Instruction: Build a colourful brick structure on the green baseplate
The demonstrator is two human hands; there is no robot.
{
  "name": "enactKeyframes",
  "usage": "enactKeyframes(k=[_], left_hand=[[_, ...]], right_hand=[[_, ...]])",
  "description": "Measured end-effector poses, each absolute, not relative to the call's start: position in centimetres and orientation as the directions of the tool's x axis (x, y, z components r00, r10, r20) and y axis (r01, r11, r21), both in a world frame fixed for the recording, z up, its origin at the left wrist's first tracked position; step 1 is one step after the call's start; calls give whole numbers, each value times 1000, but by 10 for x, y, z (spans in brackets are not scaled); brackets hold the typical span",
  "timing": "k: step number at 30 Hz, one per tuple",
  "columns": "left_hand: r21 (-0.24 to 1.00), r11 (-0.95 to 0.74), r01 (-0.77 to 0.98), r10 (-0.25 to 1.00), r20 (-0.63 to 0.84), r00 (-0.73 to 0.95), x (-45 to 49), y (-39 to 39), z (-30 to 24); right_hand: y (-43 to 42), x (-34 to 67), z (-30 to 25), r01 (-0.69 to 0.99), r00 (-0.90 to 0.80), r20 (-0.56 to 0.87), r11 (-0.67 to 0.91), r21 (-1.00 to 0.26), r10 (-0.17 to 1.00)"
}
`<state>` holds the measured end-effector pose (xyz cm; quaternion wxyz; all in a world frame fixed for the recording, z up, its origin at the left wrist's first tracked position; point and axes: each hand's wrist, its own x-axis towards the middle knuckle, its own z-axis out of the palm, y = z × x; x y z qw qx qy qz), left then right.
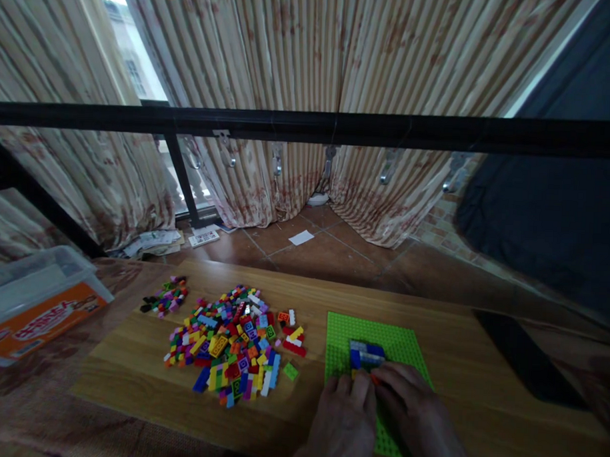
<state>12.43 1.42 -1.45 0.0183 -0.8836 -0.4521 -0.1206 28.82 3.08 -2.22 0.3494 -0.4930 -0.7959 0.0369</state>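
Note:
A green studded baseplate (406, 342) lies on the wooden board, with a small build of blue and grey toy bricks (366, 354) on it. Bent over the near side of this build, my left hand (342, 413) has its fingers closed, and what they press on is hidden. My right hand (419, 402) meets it from the right, also closed, with a bit of an orange brick (374, 378) showing at its fingertips. A speck of yellow shows just under the blue bricks. The fingers cover the near end of the build.
Left of the baseplate spreads a big pile of mixed bricks (235, 349), with a smaller pile (167, 296) behind it. A few loose bricks (294, 341) lie between. A clear plastic box (47, 306) stands far left. A dark flat slab (528, 359) lies at right. A black rail (298, 127) crosses beyond.

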Motion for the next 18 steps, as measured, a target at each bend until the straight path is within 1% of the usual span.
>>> enactKeyframes(k=[3, 7, 9, 14, 18], left_hand=[[98, -587, 803, 803, 191, 564, 122, 14, -10], [146, -595, 790, 804, 107, 585, 119, 12, 1], [137, -583, 800, 812, 83, 578, 119, 11, 4], [107, -571, 814, 821, 93, 564, 118, 11, 4], [81, -581, 810, 813, 115, 571, 116, 10, 4]], right_hand=[[31, 288, -20, 753, -262, 533, 516, -409, 805], [30, 286, -16, 761, -260, 494, 491, -424, 830], [29, 285, -13, 764, -261, 479, 483, -428, 838], [28, 284, -7, 773, -295, 408, 467, -430, 864], [29, 284, -5, 756, -314, 410, 487, -438, 856]])
